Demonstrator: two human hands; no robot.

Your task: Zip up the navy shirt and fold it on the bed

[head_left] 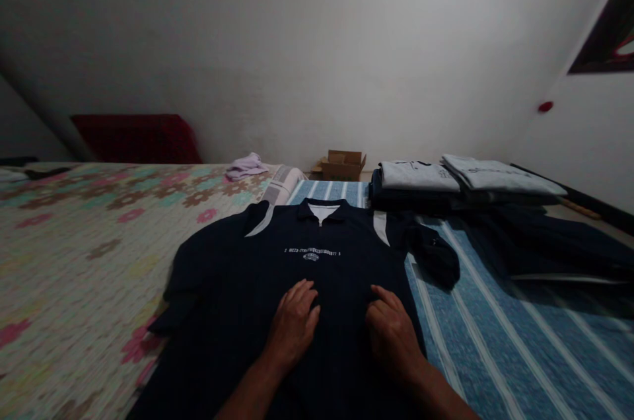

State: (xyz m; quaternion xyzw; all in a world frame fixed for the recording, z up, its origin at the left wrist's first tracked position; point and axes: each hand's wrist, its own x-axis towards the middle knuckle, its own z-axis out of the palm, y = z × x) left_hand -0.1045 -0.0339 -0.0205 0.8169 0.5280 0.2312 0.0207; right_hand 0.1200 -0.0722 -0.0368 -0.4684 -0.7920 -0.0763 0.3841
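Note:
A dark navy zip-neck shirt (347, 275) with white shoulder panels and printed lettering on its chest lies spread out, collar away from me. My left hand (294, 324) rests on the middle of its front, fingers loosely bent and slightly apart, holding nothing visible. On the shirt's right side is my right hand (393, 331), with the index finger stretched forward and the other fingers curled and partly hidden. The right-hand sleeve (433, 255) lies bunched on a blue striped cloth (475, 341); the left-hand sleeve (203, 255) reaches onto a flowered sheet.
Folded white and dark garments (421, 177) are stacked at the back right, beside another light folded garment (500, 174). Dark clothing (559, 242) lies at right. A flowered sheet (89, 261) covers the left. A pale lilac cloth (246, 166) and cardboard box (341, 166) are near the wall.

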